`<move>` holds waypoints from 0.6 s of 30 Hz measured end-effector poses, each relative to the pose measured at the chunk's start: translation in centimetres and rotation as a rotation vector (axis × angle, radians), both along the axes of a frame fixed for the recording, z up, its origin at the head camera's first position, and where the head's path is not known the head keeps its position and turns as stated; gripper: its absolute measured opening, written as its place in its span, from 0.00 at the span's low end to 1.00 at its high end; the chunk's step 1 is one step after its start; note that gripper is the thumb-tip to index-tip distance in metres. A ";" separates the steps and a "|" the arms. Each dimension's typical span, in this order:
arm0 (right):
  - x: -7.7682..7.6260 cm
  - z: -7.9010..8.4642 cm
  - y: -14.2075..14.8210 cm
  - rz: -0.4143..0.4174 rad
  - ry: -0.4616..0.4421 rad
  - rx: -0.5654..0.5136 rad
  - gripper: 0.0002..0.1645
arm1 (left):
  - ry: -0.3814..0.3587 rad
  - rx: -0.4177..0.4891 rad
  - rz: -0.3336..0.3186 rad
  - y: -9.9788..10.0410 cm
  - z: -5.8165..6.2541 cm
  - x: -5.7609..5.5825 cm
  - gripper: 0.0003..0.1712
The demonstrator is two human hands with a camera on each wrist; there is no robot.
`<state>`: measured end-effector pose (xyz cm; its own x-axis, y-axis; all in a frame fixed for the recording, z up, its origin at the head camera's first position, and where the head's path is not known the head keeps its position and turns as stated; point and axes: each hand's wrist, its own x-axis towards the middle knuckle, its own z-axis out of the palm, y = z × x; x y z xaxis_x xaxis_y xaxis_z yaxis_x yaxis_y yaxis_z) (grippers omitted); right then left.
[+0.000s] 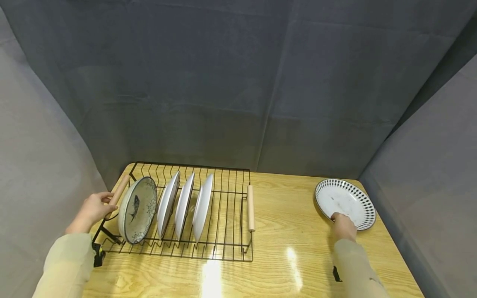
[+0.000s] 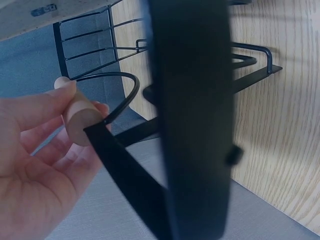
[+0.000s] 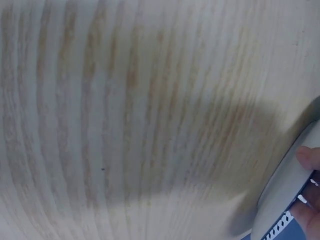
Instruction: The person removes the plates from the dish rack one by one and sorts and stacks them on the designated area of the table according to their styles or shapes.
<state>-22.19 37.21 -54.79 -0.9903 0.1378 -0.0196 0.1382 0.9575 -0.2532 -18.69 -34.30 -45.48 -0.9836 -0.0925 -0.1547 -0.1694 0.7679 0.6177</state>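
Observation:
On the left, my left hand grips the round wooden handle of a black wire dish rack, thumb on one side and fingers on the other. Beside it a deep patterned bowl with a fish drawn inside stands on edge in the rack. At the far right my right hand pinches the near rim of a white plate with a dark diamond border. Close up in the right wrist view, thumb and fingers lie on opposite faces of the plate's rim.
Three white plates stand upright in the rack's slots, right of the bowl. A second wooden handle forms the rack's right end. Wood tabletop lies between rack and plate. Grey cloth walls enclose the back and sides.

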 end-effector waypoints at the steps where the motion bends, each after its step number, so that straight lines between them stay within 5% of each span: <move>1: 0.0 0.0 0.0 -0.002 0.000 -0.003 0.15 | 0.000 0.001 0.001 0.0 0.0 0.0 0.29; 18: -0.1 0.5 0.3 0.013 -0.069 -0.018 0.14 | 0.009 -0.007 0.000 0.0 -0.1 0.0 0.29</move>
<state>-22.29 37.53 -54.33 -0.9882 0.1238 -0.0905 0.1435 0.9548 -0.2604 -18.69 -34.25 -45.54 -0.9849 -0.0936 -0.1456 -0.1641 0.7722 0.6138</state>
